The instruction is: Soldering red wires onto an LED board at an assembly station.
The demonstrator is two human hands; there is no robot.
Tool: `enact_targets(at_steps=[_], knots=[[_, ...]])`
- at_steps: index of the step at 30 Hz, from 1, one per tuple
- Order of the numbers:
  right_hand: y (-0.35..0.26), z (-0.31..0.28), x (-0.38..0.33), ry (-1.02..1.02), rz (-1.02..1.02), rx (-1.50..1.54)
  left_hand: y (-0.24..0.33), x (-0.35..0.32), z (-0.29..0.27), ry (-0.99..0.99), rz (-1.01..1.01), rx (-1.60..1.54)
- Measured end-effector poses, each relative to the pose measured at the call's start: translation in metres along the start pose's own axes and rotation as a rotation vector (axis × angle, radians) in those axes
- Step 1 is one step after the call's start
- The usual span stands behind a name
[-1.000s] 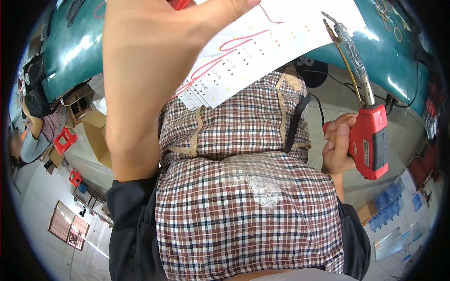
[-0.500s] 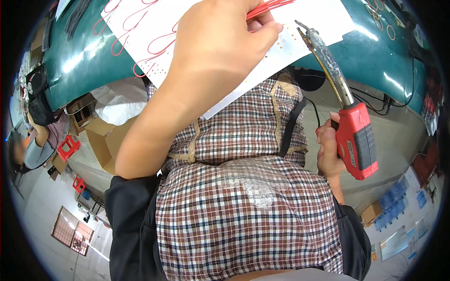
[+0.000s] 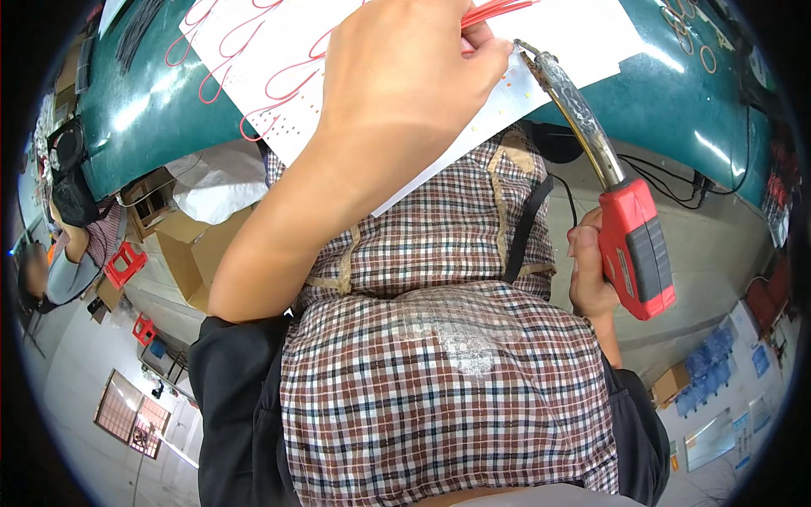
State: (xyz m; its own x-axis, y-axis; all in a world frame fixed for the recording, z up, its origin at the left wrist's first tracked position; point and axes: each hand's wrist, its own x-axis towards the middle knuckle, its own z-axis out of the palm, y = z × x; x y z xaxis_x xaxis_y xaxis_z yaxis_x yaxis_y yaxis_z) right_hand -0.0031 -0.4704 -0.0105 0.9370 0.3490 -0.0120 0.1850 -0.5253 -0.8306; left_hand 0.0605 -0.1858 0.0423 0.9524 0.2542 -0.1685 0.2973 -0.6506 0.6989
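My left hand is closed around a bundle of thin red wires at the top of the view, their straight ends pointing right. My right hand grips the red and black handle of a soldering gun. Its long metal barrel slants up and left, and the tip is close to my left thumb. Whether the tip touches anything cannot be made out. Beneath my left hand lies a white sheet with small dark and orange specks. Several red wire loops rest on its left part.
The sheet overhangs the near edge of a green table. Dark wires lie far left, and tan rings far right. Black cables hang below the table at right. An open cardboard box stands lower left. Another person sits at left.
The soldering gun has moved left, bringing its tip nearer my left thumb. My left hand has shifted slightly right with the red wires.
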Motion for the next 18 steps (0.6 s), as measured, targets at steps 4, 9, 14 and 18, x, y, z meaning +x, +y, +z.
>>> enact_targets(at_steps=[4, 9, 14, 18], knots=[[0.002, -0.003, -0.003, 0.003, 0.094, 0.035, 0.011, -0.006, -0.003, 0.022, 0.033, 0.137], [-0.001, -0.005, 0.0, -0.018, 0.067, 0.031, 0.013, -0.006, -0.008, -0.007, 0.041, 0.157], [-0.006, -0.001, 0.003, -0.002, 0.004, 0.076, 0.009, 0.002, -0.006, -0.045, 0.017, 0.18], [-0.005, 0.003, 0.004, 0.044, 0.015, 0.126, 0.013, 0.0, -0.008, -0.041, 0.041, 0.204]])
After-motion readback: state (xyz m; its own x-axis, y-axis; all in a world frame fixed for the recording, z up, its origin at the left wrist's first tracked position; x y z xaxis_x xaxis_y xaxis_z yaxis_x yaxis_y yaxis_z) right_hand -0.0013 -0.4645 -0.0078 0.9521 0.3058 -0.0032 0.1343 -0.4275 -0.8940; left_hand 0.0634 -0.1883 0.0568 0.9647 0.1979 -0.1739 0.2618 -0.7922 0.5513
